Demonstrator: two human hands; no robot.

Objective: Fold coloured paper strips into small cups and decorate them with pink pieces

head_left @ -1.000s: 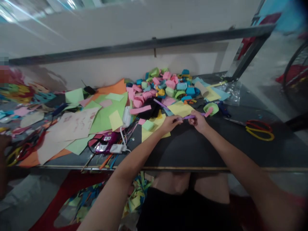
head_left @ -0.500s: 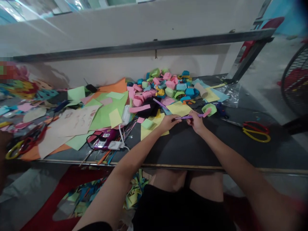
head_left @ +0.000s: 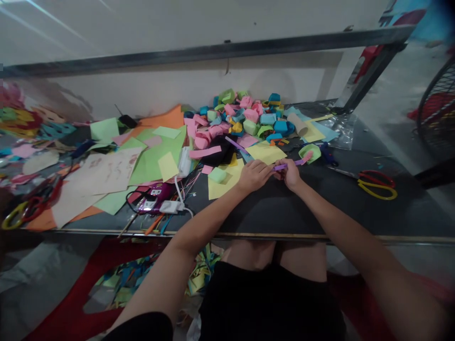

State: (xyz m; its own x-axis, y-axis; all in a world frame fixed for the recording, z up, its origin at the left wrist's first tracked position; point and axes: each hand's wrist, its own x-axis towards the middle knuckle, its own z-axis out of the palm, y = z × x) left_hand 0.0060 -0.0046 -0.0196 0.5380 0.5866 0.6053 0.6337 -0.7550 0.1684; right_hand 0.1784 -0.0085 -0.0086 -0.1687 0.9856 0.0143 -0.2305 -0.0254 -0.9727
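Observation:
Between my hands is a narrow purple paper strip [head_left: 280, 167], partly covered by my fingers. My left hand [head_left: 255, 175] is closed around the strip's left end. Farther along, my right hand [head_left: 291, 175] pinches it, and the strip sticks out past the knuckles toward a small green folded paper cup [head_left: 310, 154] with a pink piece in it. A yellow paper sheet [head_left: 266, 152] lies just beyond my fingers. By my left wrist, a pale green paper block [head_left: 217, 175] rests on another yellow sheet [head_left: 227, 185].
A heap of folded paper pieces [head_left: 250, 121] lies against the wall. Scissors [head_left: 377, 183] and a blue glue gun [head_left: 327, 154] are on the right. A purple power strip [head_left: 156, 199] with cables, paper sheets [head_left: 106, 173] and more scissors [head_left: 31, 208] spread leftward. A fan [head_left: 439, 113] stands at far right.
My left hand has turned over and closed more around the strip's left end, hiding it. The strip now tilts up to the right. The camera view has dipped slightly.

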